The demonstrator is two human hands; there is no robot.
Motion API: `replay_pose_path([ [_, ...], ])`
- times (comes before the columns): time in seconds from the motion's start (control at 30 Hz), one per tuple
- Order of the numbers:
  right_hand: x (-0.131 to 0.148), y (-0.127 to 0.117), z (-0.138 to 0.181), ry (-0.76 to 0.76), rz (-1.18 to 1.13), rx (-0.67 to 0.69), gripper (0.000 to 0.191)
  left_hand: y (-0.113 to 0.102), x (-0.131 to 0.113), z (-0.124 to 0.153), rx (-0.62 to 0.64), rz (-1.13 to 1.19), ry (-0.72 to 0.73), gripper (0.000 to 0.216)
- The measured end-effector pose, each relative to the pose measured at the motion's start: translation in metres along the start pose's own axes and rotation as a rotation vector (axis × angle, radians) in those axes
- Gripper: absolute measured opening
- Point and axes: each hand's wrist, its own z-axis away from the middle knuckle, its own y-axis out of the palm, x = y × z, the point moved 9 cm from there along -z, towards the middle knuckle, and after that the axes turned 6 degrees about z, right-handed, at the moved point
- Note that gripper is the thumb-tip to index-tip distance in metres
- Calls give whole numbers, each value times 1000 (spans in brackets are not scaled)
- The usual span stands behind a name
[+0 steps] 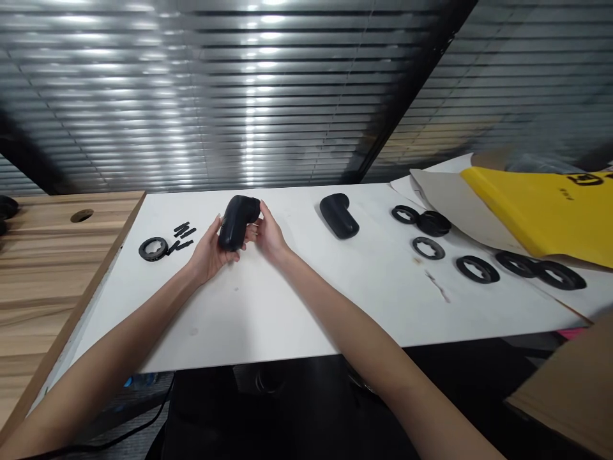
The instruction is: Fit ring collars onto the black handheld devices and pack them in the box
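Note:
Both of my hands hold a black curved plastic housing (237,220) just above the white table (268,300). My left hand (208,252) cups it from below and the left, fingers wrapped round its lower end. My right hand (268,233) grips its upper right side with thumb and fingers. A second, similar black housing (339,216) lies on the table to the right, untouched. Left of my hands lie a black ring (153,248) and a few small black strips (183,235).
Several black rings (477,269) lie scattered at the right of the table, beside a yellow sheet (541,211) and grey paper. A wooden desk (43,268) adjoins on the left. A cardboard edge (569,390) sits at the lower right. Blinds fill the background.

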Motion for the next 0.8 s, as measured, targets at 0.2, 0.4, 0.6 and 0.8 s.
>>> replay_pose_path([
  [0.2, 3, 0, -1, -42, 126, 3, 33, -13, -16, 6, -153, -93, 273, 75],
  [0.4, 0, 15, 9, -93, 366, 134, 67, -14, -23, 13, -159, -337, 414, 88],
  [0.6, -1, 13, 8, -164, 403, 88, 77, -1, -26, 16, -67, -524, 492, 78],
  [0.8, -1, 10, 6, -161, 379, 96, 83, -1, -23, 13, -8, -572, 417, 88],
])
